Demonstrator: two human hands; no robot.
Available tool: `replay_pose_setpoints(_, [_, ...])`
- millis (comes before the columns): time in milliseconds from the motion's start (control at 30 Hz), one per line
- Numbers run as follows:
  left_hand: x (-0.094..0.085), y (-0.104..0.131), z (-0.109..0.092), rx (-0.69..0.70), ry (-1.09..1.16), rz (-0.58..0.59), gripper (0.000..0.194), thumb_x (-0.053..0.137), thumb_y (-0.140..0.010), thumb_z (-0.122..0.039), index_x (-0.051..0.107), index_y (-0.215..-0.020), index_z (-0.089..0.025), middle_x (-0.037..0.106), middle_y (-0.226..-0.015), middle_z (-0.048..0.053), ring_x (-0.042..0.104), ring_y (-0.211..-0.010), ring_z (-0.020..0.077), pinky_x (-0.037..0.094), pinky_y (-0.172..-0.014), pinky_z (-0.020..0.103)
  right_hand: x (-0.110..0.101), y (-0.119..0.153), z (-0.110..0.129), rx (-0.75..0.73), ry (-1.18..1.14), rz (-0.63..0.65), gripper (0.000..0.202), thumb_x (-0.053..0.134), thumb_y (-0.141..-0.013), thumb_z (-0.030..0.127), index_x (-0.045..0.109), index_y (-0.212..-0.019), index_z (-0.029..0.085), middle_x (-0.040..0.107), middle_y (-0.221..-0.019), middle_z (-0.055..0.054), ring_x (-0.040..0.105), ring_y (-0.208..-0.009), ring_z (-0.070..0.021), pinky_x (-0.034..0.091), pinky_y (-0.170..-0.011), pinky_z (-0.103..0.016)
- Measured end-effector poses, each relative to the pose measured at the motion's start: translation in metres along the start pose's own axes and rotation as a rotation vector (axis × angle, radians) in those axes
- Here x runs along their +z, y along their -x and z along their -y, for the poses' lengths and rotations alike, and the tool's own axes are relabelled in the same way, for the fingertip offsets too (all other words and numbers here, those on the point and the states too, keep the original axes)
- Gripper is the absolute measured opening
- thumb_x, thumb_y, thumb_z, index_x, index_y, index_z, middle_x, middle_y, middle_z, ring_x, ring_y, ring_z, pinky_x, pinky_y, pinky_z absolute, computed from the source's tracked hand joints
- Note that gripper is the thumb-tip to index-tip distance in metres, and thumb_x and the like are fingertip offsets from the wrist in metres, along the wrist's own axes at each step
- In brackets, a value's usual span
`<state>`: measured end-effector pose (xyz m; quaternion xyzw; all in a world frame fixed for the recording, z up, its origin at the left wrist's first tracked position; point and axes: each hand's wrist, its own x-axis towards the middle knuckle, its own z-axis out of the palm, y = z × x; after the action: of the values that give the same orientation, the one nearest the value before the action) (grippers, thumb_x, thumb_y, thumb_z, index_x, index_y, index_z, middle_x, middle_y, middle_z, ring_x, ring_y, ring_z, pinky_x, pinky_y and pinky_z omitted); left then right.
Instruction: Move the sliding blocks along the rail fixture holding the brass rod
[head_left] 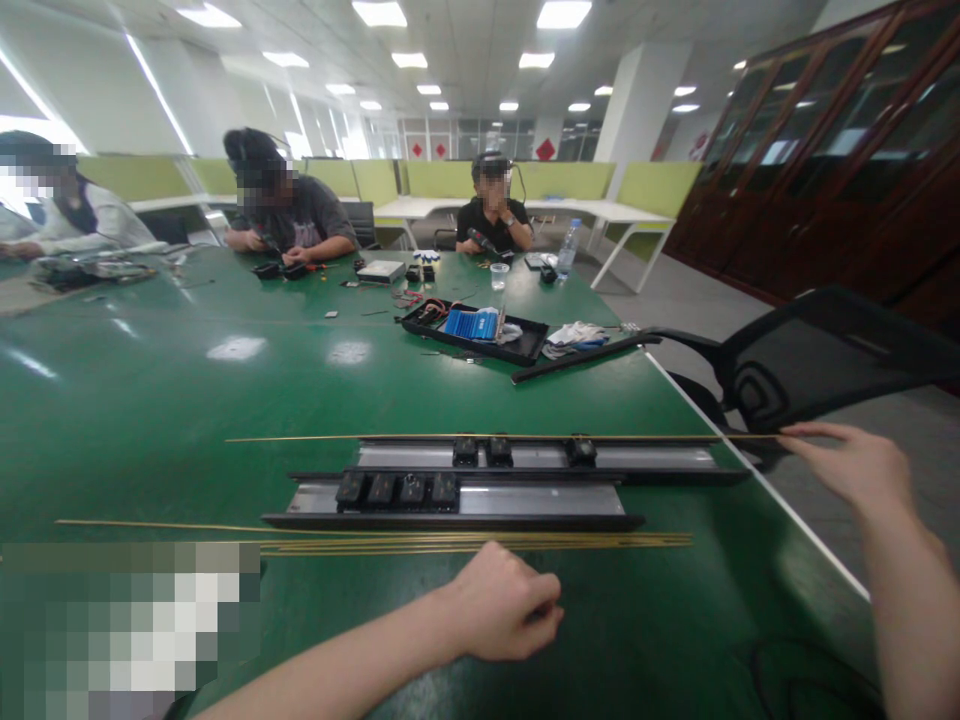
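My right hand, at the table's right edge, pinches the end of a thin brass-coloured rod. The rod stretches left along the far side of the farther metal rail, which has black edges and three black blocks in it. Closer to me lies a second rail, with several black square blocks grouped toward its left. My left hand is curled closed just in front of a bundle of similar thin rods; nothing shows in its fingers.
On the green table, a black tray holds a blue pack. Gloves and a black strip lie beside it. A mesh chair stands at right. Several people sit across, near a bottle.
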<state>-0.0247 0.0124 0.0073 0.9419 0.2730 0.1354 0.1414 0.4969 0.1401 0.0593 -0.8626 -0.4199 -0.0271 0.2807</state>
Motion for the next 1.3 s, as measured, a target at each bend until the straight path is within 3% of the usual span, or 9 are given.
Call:
replay_pose_setpoints(333, [-0.002,0.0,-0.002,-0.001,-0.009,0.019,0.019,0.059,-0.092,-0.031,0.053,-0.076,-0.022,0.069,-0.065,-0.003,0.062,-0.055,0.0135,0.021,-0.048,0.028,0.003,-0.001,-0.008,0.006,-0.009,-0.038,0.039,0.073,-0.057,0.053,0.079,-0.083,0.025,0.075,-0.093,-0.011,0.065,-0.085,-0.0325,0.051,-0.075,-0.044])
replay_pose_setpoints(700, [-0.003,-0.001,-0.002,-0.002,-0.026,0.032,0.019,0.06,-0.092,-0.031,0.055,-0.076,-0.022,0.069,-0.065,-0.002,0.063,-0.055,0.0141,0.024,-0.048,0.027,0.008,-0.006,-0.019,0.057,0.041,-0.007,0.044,0.069,-0.066,0.053,0.08,-0.097,0.024,0.073,-0.122,-0.016,0.065,-0.111,-0.0409,0.053,-0.085,-0.05])
replay_pose_setpoints(833, [-0.003,-0.001,-0.002,0.001,-0.019,0.022,0.019,0.06,-0.092,-0.031,0.054,-0.077,-0.021,0.069,-0.065,-0.002,0.064,-0.055,0.0139,0.024,-0.048,0.026,0.009,-0.004,-0.02,0.032,0.014,-0.023,0.044,0.067,-0.068,0.054,0.079,-0.097,0.023,0.071,-0.129,-0.015,0.062,-0.118,-0.0398,0.051,-0.094,-0.05])
replay_pose_setpoints(1300, [-0.006,0.0,-0.003,0.003,-0.023,0.035,0.018,0.061,-0.092,-0.031,0.056,-0.077,-0.021,0.069,-0.064,-0.002,0.065,-0.056,0.0145,0.028,-0.047,0.025,0.01,-0.004,-0.026,-0.022,-0.041,-0.047,0.04,0.069,-0.066,0.056,0.078,-0.088,0.025,0.071,-0.122,-0.013,0.061,-0.116,-0.0403,0.049,-0.098,-0.054])
